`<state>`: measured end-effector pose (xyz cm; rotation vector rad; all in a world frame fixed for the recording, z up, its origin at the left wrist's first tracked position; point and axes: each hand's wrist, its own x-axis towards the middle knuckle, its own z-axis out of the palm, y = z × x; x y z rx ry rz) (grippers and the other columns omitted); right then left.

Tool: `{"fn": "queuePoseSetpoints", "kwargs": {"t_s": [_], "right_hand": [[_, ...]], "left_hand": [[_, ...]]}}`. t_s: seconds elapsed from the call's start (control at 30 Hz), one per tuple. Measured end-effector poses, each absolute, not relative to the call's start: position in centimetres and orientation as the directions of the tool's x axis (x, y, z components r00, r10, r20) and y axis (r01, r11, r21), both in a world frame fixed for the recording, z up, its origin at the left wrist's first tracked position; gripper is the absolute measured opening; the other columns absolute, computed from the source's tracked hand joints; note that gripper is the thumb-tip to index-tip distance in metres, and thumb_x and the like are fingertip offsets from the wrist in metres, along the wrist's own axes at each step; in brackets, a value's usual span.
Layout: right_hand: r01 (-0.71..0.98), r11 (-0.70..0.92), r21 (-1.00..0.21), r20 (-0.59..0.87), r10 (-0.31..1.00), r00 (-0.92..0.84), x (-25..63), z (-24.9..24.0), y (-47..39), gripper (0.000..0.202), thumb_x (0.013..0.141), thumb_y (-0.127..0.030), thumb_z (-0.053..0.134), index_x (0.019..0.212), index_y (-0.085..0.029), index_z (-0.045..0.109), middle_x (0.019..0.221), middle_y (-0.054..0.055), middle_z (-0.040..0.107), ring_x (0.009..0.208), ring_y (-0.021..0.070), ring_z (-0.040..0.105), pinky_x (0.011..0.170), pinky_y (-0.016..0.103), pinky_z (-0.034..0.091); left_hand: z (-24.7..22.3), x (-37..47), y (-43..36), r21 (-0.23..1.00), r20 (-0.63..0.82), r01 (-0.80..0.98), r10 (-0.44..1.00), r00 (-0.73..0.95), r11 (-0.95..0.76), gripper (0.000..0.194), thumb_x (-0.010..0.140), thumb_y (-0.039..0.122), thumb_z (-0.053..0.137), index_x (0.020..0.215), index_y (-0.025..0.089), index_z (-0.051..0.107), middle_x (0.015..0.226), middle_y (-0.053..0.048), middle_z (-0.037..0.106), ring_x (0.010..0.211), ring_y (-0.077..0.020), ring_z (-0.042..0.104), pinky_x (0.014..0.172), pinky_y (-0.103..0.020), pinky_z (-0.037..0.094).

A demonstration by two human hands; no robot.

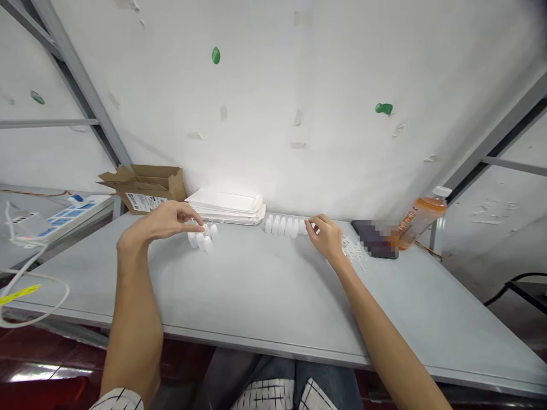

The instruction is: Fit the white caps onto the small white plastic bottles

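- Left hand poised at the left white bottles on the table — cannot tell whether its fingertips grip anything; a low wrist could topple them.
- Right hand, fingers curled, at the right end of the bottle row — grip hidden; a sideways nudge could tip neighbours.
- Counts: one cardboard box, at least four left bottles, one paper stack, at least six row bottles, uncountable white sticks, one orange drink.

I see a white wall ahead, dotted with tape scraps and green spots | grey posts at both sides | grey table before it | dark red floor, glossy at left | bright light
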<state>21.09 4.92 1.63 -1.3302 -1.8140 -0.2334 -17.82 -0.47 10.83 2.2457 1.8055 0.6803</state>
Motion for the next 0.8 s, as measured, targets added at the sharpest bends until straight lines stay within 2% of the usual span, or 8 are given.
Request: {"fn": "queuePoseSetpoints", "kwargs": {"t_s": [0.07,0.13,0.23,0.37,0.47,0.63,0.8], "right_hand": [[0.849,0.428,-0.310,0.720,0.689,-0.084,21.1,1.6,4.9,0.026,0.089,-0.029,0.051,0.072,-0.017,0.067,0.080,0.004,0.067,0.057,0.0104,0.051,0.053,0.025,0.028],[0.848,0.437,-0.299,0.727,0.680,-0.095,21.1,1.5,5.0,0.027,0.089,-0.030,0.051,0.071,-0.017,0.067,0.079,0.004,0.067,0.056,0.0105,0.051,0.054,0.025,0.029],[0.846,0.450,-0.286,0.739,0.665,-0.104,21.1,1.5,5.0,0.027,0.089,-0.031,0.051,0.072,-0.017,0.067,0.078,0.004,0.067,0.056,0.0109,0.051,0.054,0.025,0.029],[0.837,0.470,-0.282,0.743,0.659,-0.120,21.2,1.5,5.1,0.028,0.089,-0.032,0.050,0.072,-0.018,0.067,0.077,0.004,0.067,0.058,0.0116,0.053,0.054,0.025,0.029],[0.836,0.473,-0.280,0.740,0.660,-0.126,21.2,1.5,5.1,0.028,0.089,-0.032,0.050,0.072,-0.017,0.067,0.076,0.005,0.066,0.058,0.0119,0.053,0.053,0.025,0.029],[0.834,0.475,-0.280,0.709,0.688,-0.154,21.3,1.5,5.0,0.031,0.090,-0.033,0.048,0.070,-0.018,0.066,0.075,0.005,0.067,0.058,0.0132,0.054,0.054,0.026,0.031],[0.834,0.467,-0.294,0.688,0.709,-0.155,21.2,1.9,4.9,0.031,0.090,-0.032,0.049,0.069,-0.018,0.066,0.077,0.006,0.068,0.060,0.0136,0.057,0.055,0.026,0.032]], "left_hand": [[10.6,-17.4,0.0,0.396,0.129,0.889,0.972,0.194,-0.230,0.033,0.065,0.054,0.068,0.075,0.023,0.077,0.061,-0.001,0.054,0.058,-0.0148,0.046,0.052,-0.024,0.032],[10.3,-17.1,0.5,0.384,0.082,0.893,0.972,0.220,-0.235,0.035,0.065,0.053,0.067,0.079,0.022,0.077,0.059,0.001,0.051,0.056,-0.0142,0.045,0.051,-0.024,0.031],[10.1,-16.9,0.8,0.370,0.033,0.902,0.974,0.225,-0.221,0.035,0.064,0.049,0.067,0.085,0.022,0.076,0.065,0.001,0.057,0.058,-0.0141,0.050,0.054,-0.024,0.034],[10.1,-17.0,0.8,0.354,-0.024,0.915,0.976,0.218,-0.195,0.030,0.065,0.045,0.064,0.079,0.021,0.075,0.072,-0.001,0.066,0.065,-0.0159,0.057,0.060,-0.024,0.039],[10.0,-16.8,0.7,0.362,-0.004,0.910,0.976,0.216,-0.200,0.025,0.063,0.042,0.064,0.073,0.021,0.074,0.074,-0.002,0.070,0.068,-0.0171,0.060,0.060,-0.024,0.041],[9.8,-16.3,0.7,0.400,0.050,0.892,0.977,0.208,-0.211,0.017,0.065,0.036,0.062,0.064,0.022,0.072,0.069,-0.001,0.071,0.055,-0.0145,0.057,0.053,-0.023,0.040],[10.5,-15.1,0.2,0.449,0.154,0.823,0.937,0.314,-0.349,0.018,0.071,0.037,0.062,0.070,0.022,0.073,0.071,0.000,0.071,0.059,-0.0136,0.057,0.054,-0.021,0.040]]}}
